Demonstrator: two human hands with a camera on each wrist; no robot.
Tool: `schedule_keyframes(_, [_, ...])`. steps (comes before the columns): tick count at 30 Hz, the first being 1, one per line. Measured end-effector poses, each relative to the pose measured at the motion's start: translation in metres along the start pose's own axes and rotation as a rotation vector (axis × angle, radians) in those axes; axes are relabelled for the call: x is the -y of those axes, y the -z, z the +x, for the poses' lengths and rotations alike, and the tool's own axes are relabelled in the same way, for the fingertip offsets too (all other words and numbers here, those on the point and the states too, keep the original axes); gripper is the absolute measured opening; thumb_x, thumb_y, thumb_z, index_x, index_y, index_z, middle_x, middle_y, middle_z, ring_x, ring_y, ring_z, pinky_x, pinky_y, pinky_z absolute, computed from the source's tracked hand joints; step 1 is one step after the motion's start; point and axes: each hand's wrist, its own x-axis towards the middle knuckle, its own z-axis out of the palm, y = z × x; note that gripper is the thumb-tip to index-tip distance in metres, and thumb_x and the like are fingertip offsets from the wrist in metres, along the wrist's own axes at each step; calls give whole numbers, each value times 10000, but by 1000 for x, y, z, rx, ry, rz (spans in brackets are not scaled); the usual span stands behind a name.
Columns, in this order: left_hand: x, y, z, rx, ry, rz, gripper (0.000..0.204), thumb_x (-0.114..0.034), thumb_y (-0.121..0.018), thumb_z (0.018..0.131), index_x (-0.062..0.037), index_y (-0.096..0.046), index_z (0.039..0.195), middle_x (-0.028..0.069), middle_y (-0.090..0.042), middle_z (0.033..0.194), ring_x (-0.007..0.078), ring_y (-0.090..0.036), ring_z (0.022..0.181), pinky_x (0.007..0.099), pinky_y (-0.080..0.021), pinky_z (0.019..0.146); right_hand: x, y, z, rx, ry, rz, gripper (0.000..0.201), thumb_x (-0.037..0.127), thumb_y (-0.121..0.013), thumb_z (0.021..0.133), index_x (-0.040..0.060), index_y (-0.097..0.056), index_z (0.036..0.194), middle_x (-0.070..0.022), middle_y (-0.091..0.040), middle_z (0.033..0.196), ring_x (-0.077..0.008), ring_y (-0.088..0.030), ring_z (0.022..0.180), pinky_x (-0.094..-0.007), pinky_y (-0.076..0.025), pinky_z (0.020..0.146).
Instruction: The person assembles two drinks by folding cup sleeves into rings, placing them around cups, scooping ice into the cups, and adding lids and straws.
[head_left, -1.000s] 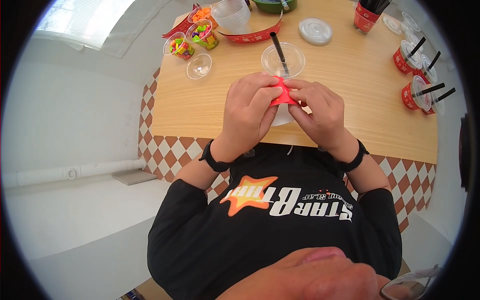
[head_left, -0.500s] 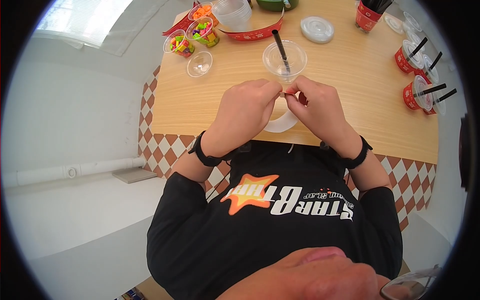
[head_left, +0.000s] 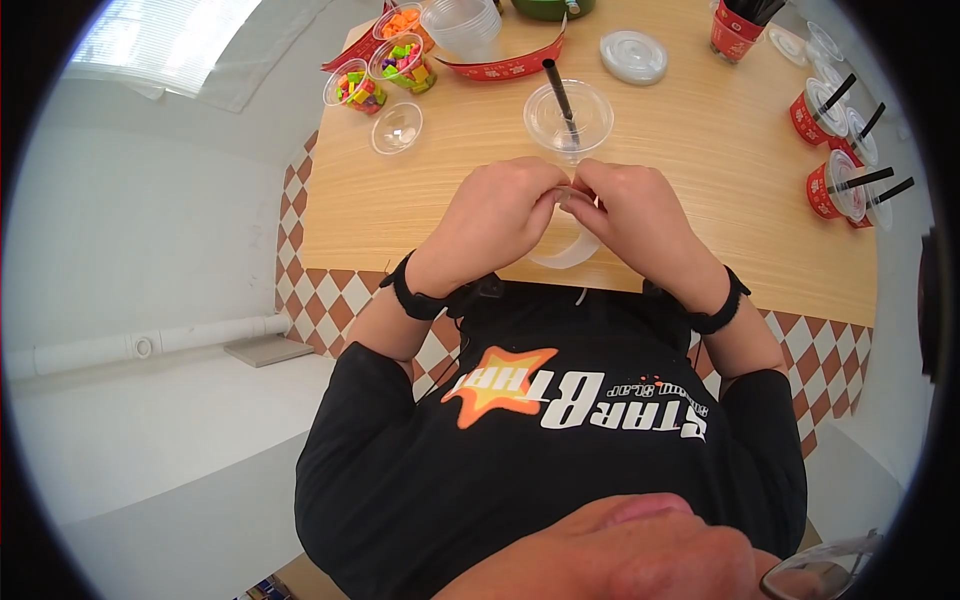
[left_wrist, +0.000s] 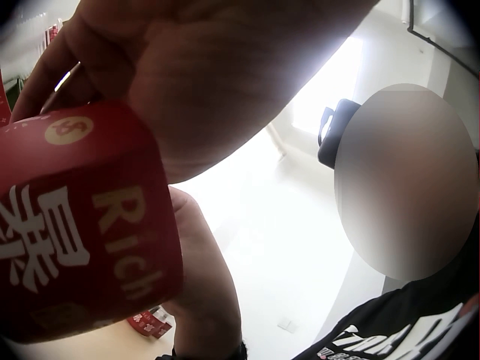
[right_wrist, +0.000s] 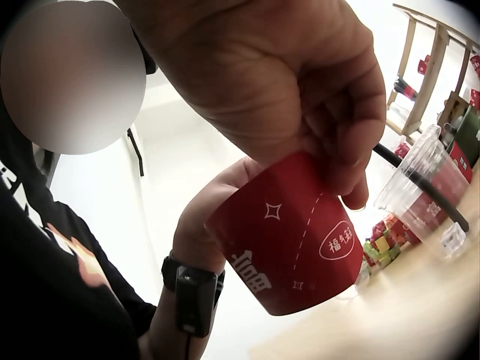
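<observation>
A red printed paper sleeve (left_wrist: 90, 225), white inside where the head view shows its curve (head_left: 568, 252), hangs between both hands near the table's front edge. My left hand (head_left: 492, 220) pinches its upper edge from the left. From the other side my right hand (head_left: 640, 218) pinches the same edge, the fingertips of both hands close together. In the right wrist view the sleeve (right_wrist: 292, 240) is bent round into a band below the right fingers. Just beyond the hands stands a clear lidded cup (head_left: 590, 118) with a black straw (head_left: 558, 90).
Cups of coloured pieces (head_left: 405, 64) and a clear lid (head_left: 398, 128) are at the back left, near stacked clear cups (head_left: 465, 28) and a red strip (head_left: 505, 68). Stacked lids (head_left: 633, 58) lie behind the cup. Several red-sleeved cups (head_left: 822, 190) with straws stand right.
The red sleeve has turned from its printed face showing to its white inner side showing in the head view. Both hands have tilted and drawn close together at its upper edge.
</observation>
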Motion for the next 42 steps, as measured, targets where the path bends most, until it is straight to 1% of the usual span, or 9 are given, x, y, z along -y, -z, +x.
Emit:
schedule_keyframes(11, [17,-6,-5,0,-41,-91,151,-31,-560,870,18,-668,965,184,-665,874,372,-637,817,411,-508,732,4,4,7,87,-26,-79,249,302,-669,885,65,-635,816,-129,-643,694,-343,-644,665,-443,-496,599])
schedule_keyframes(14, [35,-11,-9,-67,44,-52,168,-34,-556,874,21,-672,983,189,-667,875,375,-643,817,412,-511,734,-4,18,16,105,-68,34,256,311,-703,871,62,-641,891,-128,-663,826,-319,-655,746,-427,-506,651])
schedule_keyframes(16, [48,-16,-12,-127,103,-66,183,-46,-555,879,23,-677,996,200,-670,884,379,-650,820,410,-515,736,-17,18,24,-234,85,-62,324,302,-745,846,69,-636,1043,-182,-650,1077,-340,-654,921,-412,-526,783])
schedule_keyframes(19, [64,-29,-12,-202,149,-152,187,-52,-553,882,25,-681,995,208,-676,899,383,-655,828,410,-518,740,-39,10,30,-200,133,-283,420,272,-766,830,82,-609,1170,-264,-550,1313,-408,-593,1125,-418,-503,927])
schedule_keyframes(26, [82,-50,-14,-241,226,-142,203,-116,-558,892,-13,-688,1008,205,-682,926,387,-650,869,462,-518,776,-57,-1,40,-42,9,-101,458,240,-798,801,78,-599,1181,-305,-415,1458,-452,-499,1267,-447,-479,984])
schedule_keyframes(29, [85,-51,-14,-226,238,-157,226,-95,-560,912,28,-683,1056,215,-688,940,347,-679,857,392,-532,774,-56,-2,43,-88,82,-127,471,214,-814,784,65,-596,1174,-288,-446,1441,-433,-502,1279,-433,-511,942])
schedule_keyframes(32, [96,-59,-15,-245,202,-379,292,-157,-528,979,32,-646,1168,171,-704,1024,260,-682,947,351,-522,861,-53,0,44,-78,-13,-22,445,175,-817,776,55,-604,1147,-267,-484,1412,-397,-519,1280,-404,-542,901])
schedule_keyframes(34, [95,-61,-16,-219,324,-844,402,-250,-448,1045,31,-551,1313,130,-662,1156,187,-622,1083,314,-474,967,-57,2,43,-124,-6,-47,421,143,-810,775,48,-619,1138,-249,-483,1413,-365,-529,1279,-398,-565,873])
schedule_keyframes(42, [100,-92,-20,-415,380,-1258,549,-411,-296,1079,28,-485,1350,142,-617,1212,195,-581,1132,339,-438,1022,-4,27,21,-231,21,210,472,86,-838,728,57,-647,1159,-215,-468,1441,-303,-536,1286,-384,-582,892])
